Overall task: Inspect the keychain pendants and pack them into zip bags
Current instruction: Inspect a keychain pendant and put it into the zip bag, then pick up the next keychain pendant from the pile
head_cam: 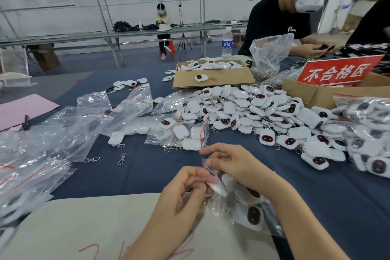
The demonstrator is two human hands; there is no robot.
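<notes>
Head view: left hand (181, 192) and right hand (234, 164) both pinch the blurred mouth of a zip bag (221, 205). Pendants (254, 215) inside show dimly, partly behind the right forearm (295, 209).

Inspected table (147, 167), draped in dark blue cloth. Noted heap of white pendants (253, 110) at centre right, spreading toward the right edge. Recorded empty zip bags (73, 129) strewn across the left half, with two loose metal clasps (122, 158) just beside them. Logged open cardboard box (213, 76) at upper centre, water bottle (227, 43) upright behind it, pink sheet (23, 110) at left edge, and beige sheet (95, 224) with red marks along the bottom.
</notes>
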